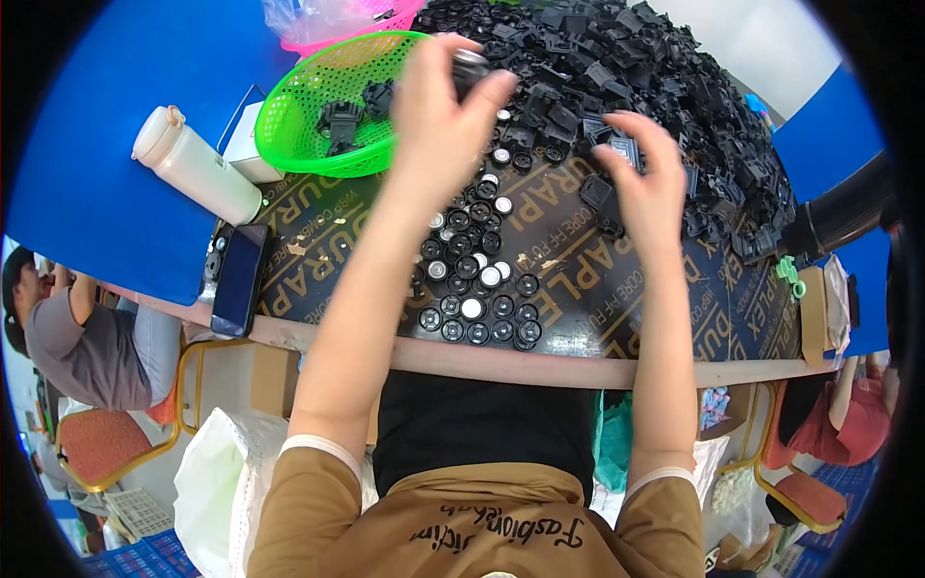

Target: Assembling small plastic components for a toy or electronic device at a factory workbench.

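Note:
My left hand (445,116), blurred a little, is raised beside the right rim of the green basket (273,135). Between its thumb and fingers it grips a small black part with a silvery top (469,65). My right hand (653,178) is at the near edge of a big heap of black plastic parts (617,58). Its thumb and forefinger pinch a black plastic housing (626,150). Small round black caps (478,332), some with silver discs (471,308), lie scattered on the tabletop between my forearms. Several black housings (340,123) sit inside the basket.
A white bottle (198,166) and a phone (241,279) lie left of the basket. Behind it is a pink basket (332,43) with a plastic bag. A black post (838,217) and green plastic pieces (790,276) are at the right. Other people sit at both sides.

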Motion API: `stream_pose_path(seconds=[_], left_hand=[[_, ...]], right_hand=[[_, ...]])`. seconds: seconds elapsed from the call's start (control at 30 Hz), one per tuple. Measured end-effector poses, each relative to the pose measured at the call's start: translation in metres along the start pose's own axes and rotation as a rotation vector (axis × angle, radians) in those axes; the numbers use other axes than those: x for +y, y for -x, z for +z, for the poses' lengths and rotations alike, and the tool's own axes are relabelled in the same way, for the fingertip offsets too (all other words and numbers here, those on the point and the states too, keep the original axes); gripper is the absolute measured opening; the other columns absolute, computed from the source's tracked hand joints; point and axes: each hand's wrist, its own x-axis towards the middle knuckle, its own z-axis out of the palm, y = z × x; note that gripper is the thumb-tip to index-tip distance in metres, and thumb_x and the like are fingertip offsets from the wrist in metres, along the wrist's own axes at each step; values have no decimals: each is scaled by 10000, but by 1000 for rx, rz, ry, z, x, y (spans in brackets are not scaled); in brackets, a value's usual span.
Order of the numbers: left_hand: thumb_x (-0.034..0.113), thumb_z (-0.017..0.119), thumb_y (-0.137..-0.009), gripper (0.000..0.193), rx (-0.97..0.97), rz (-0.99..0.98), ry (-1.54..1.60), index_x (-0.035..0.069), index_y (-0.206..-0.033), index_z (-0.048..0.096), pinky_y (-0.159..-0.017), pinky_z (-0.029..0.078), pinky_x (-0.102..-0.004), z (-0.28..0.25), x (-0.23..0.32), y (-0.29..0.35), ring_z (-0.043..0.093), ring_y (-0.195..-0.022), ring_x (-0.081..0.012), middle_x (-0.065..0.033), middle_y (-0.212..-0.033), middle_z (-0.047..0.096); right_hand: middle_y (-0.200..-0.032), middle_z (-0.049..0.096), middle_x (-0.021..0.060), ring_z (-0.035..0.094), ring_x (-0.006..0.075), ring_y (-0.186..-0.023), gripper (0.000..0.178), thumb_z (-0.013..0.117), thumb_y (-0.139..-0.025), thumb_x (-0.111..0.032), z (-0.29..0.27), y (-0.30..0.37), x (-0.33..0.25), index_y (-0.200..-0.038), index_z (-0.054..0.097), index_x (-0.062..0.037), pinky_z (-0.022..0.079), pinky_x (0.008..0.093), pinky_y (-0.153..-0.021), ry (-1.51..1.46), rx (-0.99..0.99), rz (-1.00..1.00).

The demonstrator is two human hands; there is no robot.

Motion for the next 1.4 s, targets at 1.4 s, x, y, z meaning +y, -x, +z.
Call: stream_pose_path(seconds=[1.4], left_hand=[[187,726,-775,328,-236,-640,851,50,-1015,549,-640,403,-225,11,-1,19,493,-715,-67,9,-837,538]], right_hand=[[-949,528,137,586,333,-840,248,629,-756,-63,8,49,-56,-997,571,-52,471,408,-716,-40,-963,-173]])
